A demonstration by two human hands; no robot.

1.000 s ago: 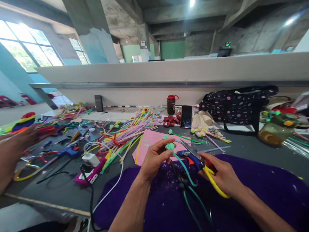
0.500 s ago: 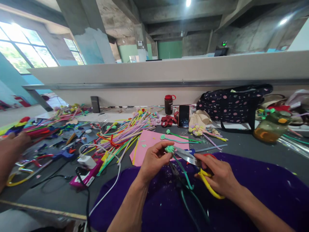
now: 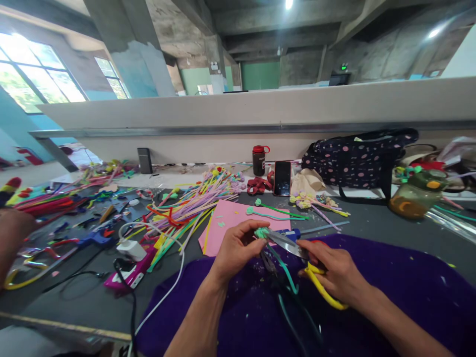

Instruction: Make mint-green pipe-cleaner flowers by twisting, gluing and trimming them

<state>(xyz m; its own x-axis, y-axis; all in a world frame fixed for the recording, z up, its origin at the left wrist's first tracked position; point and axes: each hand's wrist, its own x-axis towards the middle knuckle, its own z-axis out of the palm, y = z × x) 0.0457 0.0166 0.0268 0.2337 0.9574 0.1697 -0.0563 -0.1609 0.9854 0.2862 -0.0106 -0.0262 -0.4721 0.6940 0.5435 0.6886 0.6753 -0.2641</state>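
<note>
My left hand [image 3: 238, 248] pinches a small mint-green flower [image 3: 262, 232] made of fuzzy pipe cleaner, and its green stem [image 3: 284, 265] hangs down and curls at the end. In my right hand [image 3: 336, 270] is a pair of scissors [image 3: 320, 283] with yellow handles and metal blades. The blade tips touch or lie very close to the flower's right side. Dark pliers [image 3: 271, 265] with green handles rest below on the purple cloth [image 3: 372, 307]. Behind my hands, a pink sheet [image 3: 226, 213] carries green scraps and two more green-headed stems [image 3: 271, 214].
A large bundle of pipe cleaners [image 3: 208, 193] lies left of the pink sheet. A pink power strip [image 3: 136, 272] with a white charger and cables sits near the left. Farther back are a phone [image 3: 282, 178], a brown bottle [image 3: 259, 161] and a dotted bag [image 3: 353, 161]. Another person's hand [image 3: 15, 233] is at far left.
The scissor blades have shifted slightly left against the green flower, while my left hand keeps its pinch. The other person's hand at far left has moved further left.
</note>
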